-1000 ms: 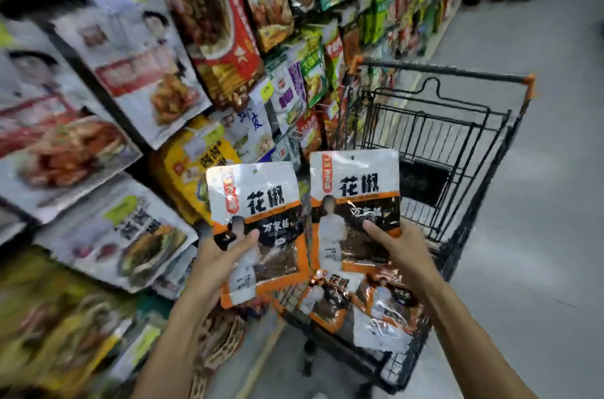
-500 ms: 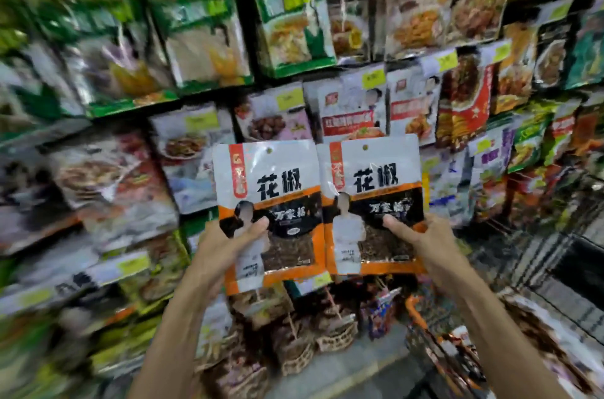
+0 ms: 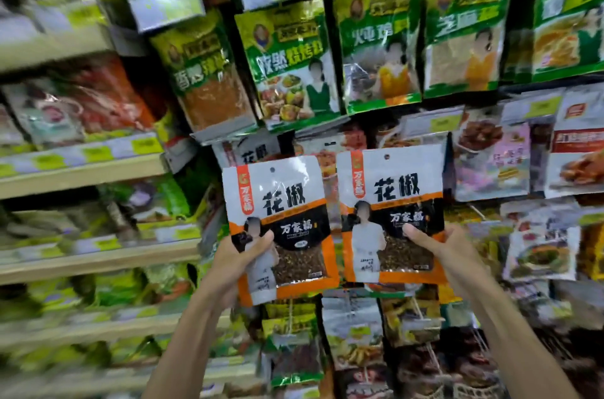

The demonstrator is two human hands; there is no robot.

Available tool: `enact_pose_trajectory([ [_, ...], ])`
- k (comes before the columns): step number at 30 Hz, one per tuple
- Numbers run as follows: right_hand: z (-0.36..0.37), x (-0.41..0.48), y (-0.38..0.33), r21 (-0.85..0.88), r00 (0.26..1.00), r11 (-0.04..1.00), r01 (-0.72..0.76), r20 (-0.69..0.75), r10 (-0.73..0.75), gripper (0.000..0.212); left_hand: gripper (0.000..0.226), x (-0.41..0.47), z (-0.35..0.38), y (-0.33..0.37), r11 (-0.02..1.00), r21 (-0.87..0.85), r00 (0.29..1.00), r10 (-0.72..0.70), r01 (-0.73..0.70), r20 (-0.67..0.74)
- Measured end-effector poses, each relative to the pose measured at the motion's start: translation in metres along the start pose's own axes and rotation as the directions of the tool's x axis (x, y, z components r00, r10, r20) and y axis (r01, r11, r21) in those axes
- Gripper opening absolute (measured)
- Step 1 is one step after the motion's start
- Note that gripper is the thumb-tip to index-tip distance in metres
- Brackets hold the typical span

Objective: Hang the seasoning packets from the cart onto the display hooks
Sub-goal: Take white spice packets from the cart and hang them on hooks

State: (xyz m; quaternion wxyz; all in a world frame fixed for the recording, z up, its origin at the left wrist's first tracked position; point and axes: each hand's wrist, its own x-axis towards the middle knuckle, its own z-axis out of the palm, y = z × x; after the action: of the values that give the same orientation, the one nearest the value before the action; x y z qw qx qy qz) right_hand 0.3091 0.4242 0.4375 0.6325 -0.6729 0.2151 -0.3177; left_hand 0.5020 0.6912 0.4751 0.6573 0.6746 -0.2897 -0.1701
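the green packet [image 3: 287, 65] is hanging in the upper row of the display, and everything here is being placed from it.

straight below the green packet, the left hand [image 3: 235, 261] is holding up the left seasoning packet [image 3: 281, 222], a white-and-orange pouch with black characters. the hand is pinching the pouch's lower left part: the left thumb [image 3: 261, 240] is pressing across the front, and the other fingers are sitting behind the pouch, so i cannot tell whether they are spread or pressed together.

below and to the right of the green packet, the right hand [image 3: 447, 251] is holding up the right seasoning packet [image 3: 392, 202], of the same design. it is pinching the lower right part in the same way, with the right thumb [image 3: 418, 237] lying on the front and the remaining fingers hidden behind.

the two pouches are standing upright and side by side, their inner edges just about touching. each one's small hang hole is showing near its top edge. both are being held in front of the hanging goods, free of any hook.

just below the green packet, a matching pouch [image 3: 251, 150] is peeking out behind the left seasoning packet. to the left of the green packet, wooden shelves [image 3: 81, 173] with blurred goods are running across.
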Motion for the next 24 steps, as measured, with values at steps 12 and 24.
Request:
enact_pose_trajectory([
  [12, 0.066, 0.033, 0.007, 0.072, 0.999, 0.997, -0.031, 0.047, 0.028, 0.082, 0.056, 0.069, -0.072, -0.021, 0.998, -0.052, 0.989, -0.035, 0.028, -0.143],
  [24, 0.08, 0.052, -0.005, 0.051, 0.999, 0.998, -0.034, 0.04, 0.032, 0.088, 0.046, 0.105, -0.069, -0.023, 1.0, -0.002, 0.985, 0.014, -0.014, -0.172],
])
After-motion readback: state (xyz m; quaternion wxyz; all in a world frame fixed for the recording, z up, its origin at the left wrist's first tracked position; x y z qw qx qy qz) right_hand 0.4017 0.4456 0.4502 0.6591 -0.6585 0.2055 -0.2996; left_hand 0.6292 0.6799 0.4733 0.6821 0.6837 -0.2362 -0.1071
